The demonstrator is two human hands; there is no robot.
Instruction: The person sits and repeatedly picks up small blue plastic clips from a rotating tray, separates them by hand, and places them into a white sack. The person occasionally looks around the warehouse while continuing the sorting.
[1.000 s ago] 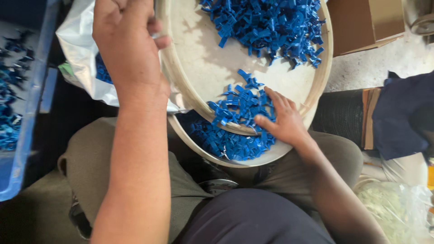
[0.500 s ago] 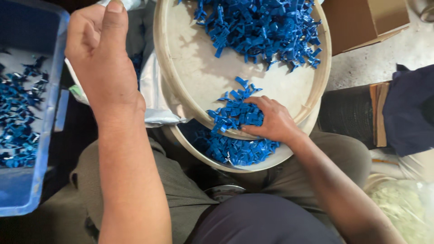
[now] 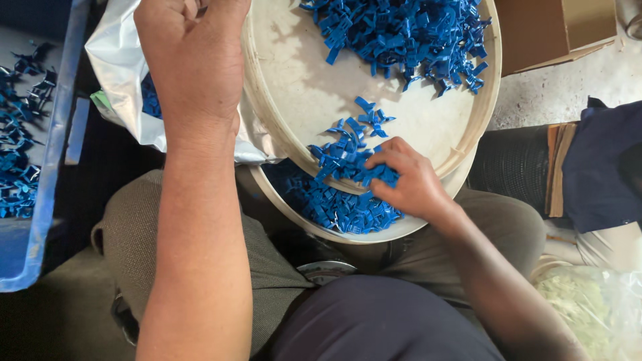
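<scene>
We look down on our lap, where a round cream tray [image 3: 428, 134] sits tilted over a second round tray [image 3: 401, 230], so that pieces pushed off its near rim drop into the lower one. A large heap of small blue plastic clips [image 3: 401, 30] lies at the far side of the upper tray; a smaller batch [image 3: 348, 157] lies at the near rim, and more clips [image 3: 334, 207] fill the lower tray.

Our right hand [image 3: 404, 177] rests palm down on the near batch, fingers curled loosely over the clips, covering rather than pinching them.

Our left hand [image 3: 194, 53] is closed in a fist at the tray's left rim; what it grips we cannot tell. Beside it a silvery plastic bag [image 3: 124, 67] holds clips. At far left a blue bin [image 3: 40, 220] holds more.
</scene>
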